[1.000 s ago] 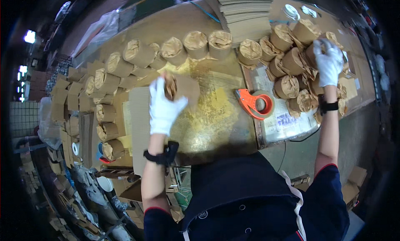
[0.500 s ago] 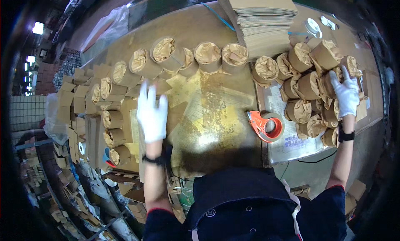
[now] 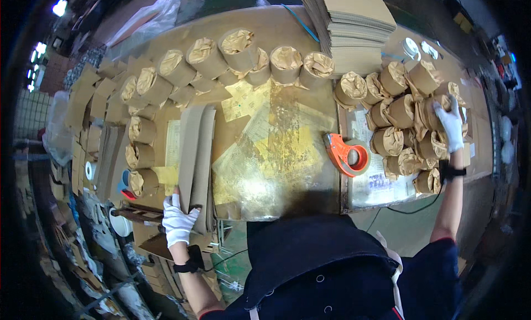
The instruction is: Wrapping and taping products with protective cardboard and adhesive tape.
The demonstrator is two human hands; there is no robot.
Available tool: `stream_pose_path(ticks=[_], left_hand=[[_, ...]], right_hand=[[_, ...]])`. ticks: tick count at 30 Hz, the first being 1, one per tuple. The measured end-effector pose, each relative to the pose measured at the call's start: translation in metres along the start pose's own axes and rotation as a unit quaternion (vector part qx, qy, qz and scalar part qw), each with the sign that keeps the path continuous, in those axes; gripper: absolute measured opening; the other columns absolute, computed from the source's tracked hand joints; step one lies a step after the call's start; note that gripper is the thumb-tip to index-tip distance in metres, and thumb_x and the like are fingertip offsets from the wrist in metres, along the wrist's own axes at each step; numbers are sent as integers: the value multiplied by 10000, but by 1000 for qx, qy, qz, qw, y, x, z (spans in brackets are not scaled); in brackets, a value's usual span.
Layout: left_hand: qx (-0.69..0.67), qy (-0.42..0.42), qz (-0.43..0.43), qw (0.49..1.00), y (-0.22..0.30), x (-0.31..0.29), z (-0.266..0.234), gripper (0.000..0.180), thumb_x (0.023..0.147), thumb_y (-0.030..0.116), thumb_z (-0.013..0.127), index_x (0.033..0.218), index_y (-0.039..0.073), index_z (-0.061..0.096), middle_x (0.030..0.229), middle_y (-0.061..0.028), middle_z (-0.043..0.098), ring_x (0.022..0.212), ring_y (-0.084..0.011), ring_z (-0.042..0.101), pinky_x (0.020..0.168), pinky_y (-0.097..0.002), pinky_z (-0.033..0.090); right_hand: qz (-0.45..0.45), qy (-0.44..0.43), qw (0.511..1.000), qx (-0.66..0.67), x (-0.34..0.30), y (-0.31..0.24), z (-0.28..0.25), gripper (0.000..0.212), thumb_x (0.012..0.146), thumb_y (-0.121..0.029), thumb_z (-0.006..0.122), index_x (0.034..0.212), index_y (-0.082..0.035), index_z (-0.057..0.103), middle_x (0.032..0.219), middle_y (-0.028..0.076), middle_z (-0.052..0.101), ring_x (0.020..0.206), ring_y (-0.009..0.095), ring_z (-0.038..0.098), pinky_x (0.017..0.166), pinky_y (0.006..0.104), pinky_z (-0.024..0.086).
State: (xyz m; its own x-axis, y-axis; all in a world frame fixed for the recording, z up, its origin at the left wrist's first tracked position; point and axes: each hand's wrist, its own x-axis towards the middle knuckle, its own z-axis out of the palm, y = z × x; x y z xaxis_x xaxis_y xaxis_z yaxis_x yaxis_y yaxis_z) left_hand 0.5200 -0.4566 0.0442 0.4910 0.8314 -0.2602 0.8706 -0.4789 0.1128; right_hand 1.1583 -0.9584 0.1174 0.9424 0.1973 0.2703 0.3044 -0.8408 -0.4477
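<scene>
My left hand [image 3: 180, 223], in a white glove, is at the near end of a stack of long folded cardboard strips [image 3: 194, 159]. Its index finger and thumb are spread against the stack. My right hand [image 3: 452, 126], gloved too, is closed over a brown cardboard cylinder [image 3: 430, 111] stuffed with crumpled kraft paper, among several like it at the right. The fingers partly hide it. More paper-stuffed cylinders [image 3: 238, 46] curve along the back and left of the table. An orange tape dispenser [image 3: 348, 155] lies between my hands, nearer the right.
A tall stack of flat cardboard sheets [image 3: 359, 38] stands at the back right. Behind it lies a white roll [image 3: 410, 48]. A blue and red tape dispenser [image 3: 125, 184] sits at the left edge, with cardboard pieces [image 3: 88, 107] beyond. The metal-topped table [image 3: 387, 190] bears the right-hand cylinders.
My left hand has moved down and left from over the cardboard strips to their near end, uncovering them. My right hand stays at the right-hand cylinders. The whole view has shifted slightly.
</scene>
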Motion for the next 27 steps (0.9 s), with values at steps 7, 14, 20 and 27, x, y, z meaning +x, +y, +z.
stream_pose_path(ticks=[7, 14, 20, 27], left_hand=[[102, -21, 19, 994, 28, -21, 2, 982, 661, 341, 813, 1505, 195, 332, 1403, -278, 447, 1183, -445, 549, 1000, -458, 480], [68, 16, -14, 997, 19, -20, -12, 935, 671, 426, 810, 1463, 176, 380, 1407, -268, 448, 1035, -415, 641, 865, -452, 548], [-5, -1, 80, 997, 146, -45, -3, 759, 735, 545, 672, 1317, 101, 476, 1205, -274, 542, 943, -410, 671, 763, -509, 558], [-22, -197, 206, 958, 171, -83, 109, 396, 942, 282, 561, 1312, 146, 516, 1066, -144, 601, 693, -313, 685, 565, -427, 550]], right_hand=[[75, -147, 919, 359, -131, -158, -32, 615, 915, -325, 644, 1445, -90, 439, 1312, 62, 546, 1217, 156, 488, 1074, 304, 349], [164, -295, 794, 506, -206, -193, 18, 577, 869, -142, 641, 1410, -53, 460, 1085, -3, 585, 927, 59, 547, 904, 205, 441], [194, -417, 722, 517, -236, -198, 74, 623, 890, -236, 694, 1406, -22, 418, 1150, 45, 625, 1095, 127, 576, 1005, 284, 430], [187, -521, 685, 474, -282, -243, 160, 647, 912, -340, 677, 1399, -14, 403, 1224, 90, 602, 1111, 196, 602, 992, 308, 476]])
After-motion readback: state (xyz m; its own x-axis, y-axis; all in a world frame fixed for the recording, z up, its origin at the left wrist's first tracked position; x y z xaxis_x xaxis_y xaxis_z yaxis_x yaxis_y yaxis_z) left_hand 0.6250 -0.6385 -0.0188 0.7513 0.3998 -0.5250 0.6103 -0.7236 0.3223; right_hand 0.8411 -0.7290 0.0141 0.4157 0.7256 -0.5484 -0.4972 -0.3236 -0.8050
